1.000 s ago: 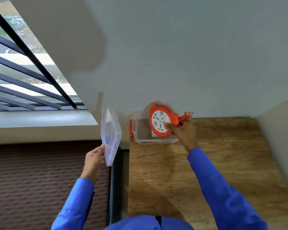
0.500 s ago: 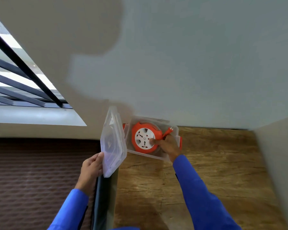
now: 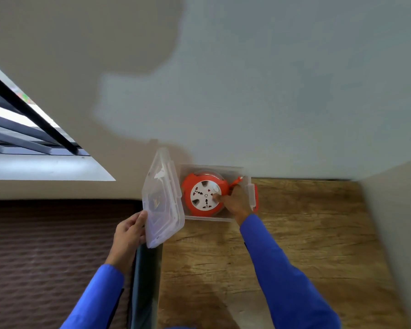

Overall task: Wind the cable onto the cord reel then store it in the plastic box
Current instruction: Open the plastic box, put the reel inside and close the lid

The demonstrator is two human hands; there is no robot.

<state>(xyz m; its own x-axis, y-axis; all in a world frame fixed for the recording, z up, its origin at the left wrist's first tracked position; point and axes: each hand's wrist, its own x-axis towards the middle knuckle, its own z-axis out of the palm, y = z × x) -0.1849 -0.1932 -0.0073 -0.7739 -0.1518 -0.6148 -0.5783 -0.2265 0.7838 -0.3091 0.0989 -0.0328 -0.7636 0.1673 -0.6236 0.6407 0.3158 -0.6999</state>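
A: Nearly done?

B: Yep, the wound cord reel (image 3: 205,194) is sitting inside the plastic box (image 3: 209,219), my right hand (image 3: 236,203) fingers resting on it. My left hand (image 3: 128,233) is gripping the lid (image 3: 161,200) beside the box, waiting to close it.

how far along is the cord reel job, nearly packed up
Nearly. Done: the cable looks wound onto the orange cord reel, which lies flat inside the clear plastic box on the wooden table. In hand: the right hand rests on the reel, the left hand holds the lid. Left: let go, close the lid.
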